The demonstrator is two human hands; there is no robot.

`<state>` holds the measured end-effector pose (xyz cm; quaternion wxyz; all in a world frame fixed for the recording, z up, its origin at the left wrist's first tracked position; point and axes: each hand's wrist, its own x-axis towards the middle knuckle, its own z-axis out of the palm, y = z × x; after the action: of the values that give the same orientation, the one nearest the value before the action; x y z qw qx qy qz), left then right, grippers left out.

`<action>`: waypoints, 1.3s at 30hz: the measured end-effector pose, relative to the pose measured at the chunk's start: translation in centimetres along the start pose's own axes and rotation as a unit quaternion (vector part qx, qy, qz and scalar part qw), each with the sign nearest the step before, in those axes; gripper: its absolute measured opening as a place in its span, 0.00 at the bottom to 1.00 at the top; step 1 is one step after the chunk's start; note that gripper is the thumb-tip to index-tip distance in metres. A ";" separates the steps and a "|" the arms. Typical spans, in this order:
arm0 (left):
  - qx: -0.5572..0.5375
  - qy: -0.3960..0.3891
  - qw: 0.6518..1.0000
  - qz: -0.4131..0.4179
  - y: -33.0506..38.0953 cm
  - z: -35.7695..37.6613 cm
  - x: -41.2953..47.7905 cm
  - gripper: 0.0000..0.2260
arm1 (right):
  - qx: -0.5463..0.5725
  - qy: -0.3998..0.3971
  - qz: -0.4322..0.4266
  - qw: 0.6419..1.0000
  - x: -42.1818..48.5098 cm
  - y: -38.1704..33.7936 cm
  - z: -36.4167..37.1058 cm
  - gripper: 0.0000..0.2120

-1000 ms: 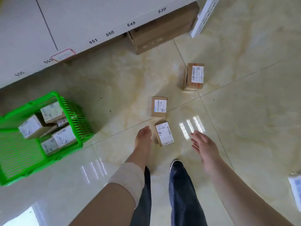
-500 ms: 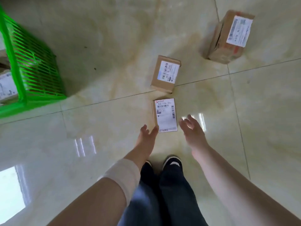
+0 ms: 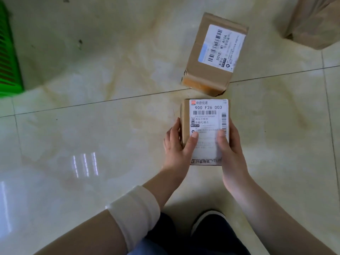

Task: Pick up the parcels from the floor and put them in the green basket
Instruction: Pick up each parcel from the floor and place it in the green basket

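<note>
A small brown parcel [image 3: 207, 111] with a white shipping label lies on the tiled floor just in front of my feet. My left hand [image 3: 176, 144] grips its left side, thumb on the label. My right hand [image 3: 230, 144] grips its right side, thumb also on top. A second labelled parcel [image 3: 215, 54] lies just beyond it on the floor. A third brown parcel [image 3: 312, 23] shows partly at the top right corner. Only a corner of the green basket [image 3: 8, 61] is visible at the left edge.
Glossy cream floor tiles [image 3: 92, 135] spread all around, with light reflections at the left. My dark trousers and one shoe [image 3: 206, 219] are at the bottom centre. A white band wraps my left forearm.
I have bent much lower. Both hands, open above the nearest parcel before, now hold it by its two sides. The basket has slid almost out of view on the left.
</note>
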<state>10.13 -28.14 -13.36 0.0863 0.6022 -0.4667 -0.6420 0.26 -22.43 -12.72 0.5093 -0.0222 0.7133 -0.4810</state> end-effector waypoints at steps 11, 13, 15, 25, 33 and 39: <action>-0.176 -0.006 0.982 -0.071 12.7 -5.5 -9.2 0.21 | -0.024 -0.002 -0.001 1.000 -10.2 -12.5 3.6 0.20; -0.191 0.005 0.979 -0.075 16.9 -7.2 -13.3 0.21 | -0.030 -0.014 -0.003 0.999 -14.5 -16.9 4.2 0.19; -0.202 0.004 0.977 -0.075 21.0 -9.1 -17.7 0.22 | -0.034 -0.021 0.000 0.999 -19.1 -21.1 4.9 0.19; -0.278 0.058 0.958 -0.046 29.4 -20.7 -30.5 0.23 | -0.114 -0.080 -0.040 0.989 -32.9 -31.3 13.1 0.21; -0.300 0.082 0.950 -0.036 27.3 -35.8 -32.6 0.25 | -0.144 -0.121 -0.056 0.981 -37.7 -29.4 27.5 0.22; -0.313 0.105 0.942 -0.052 25.2 -45.9 -31.5 0.26 | -0.155 -0.127 -0.048 0.979 -39.0 -26.9 38.1 0.20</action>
<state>46.13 -43.57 33.58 0.2855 0.6319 -0.1983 -0.6927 35.09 -41.79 33.16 0.5620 -0.1962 0.7071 -0.3816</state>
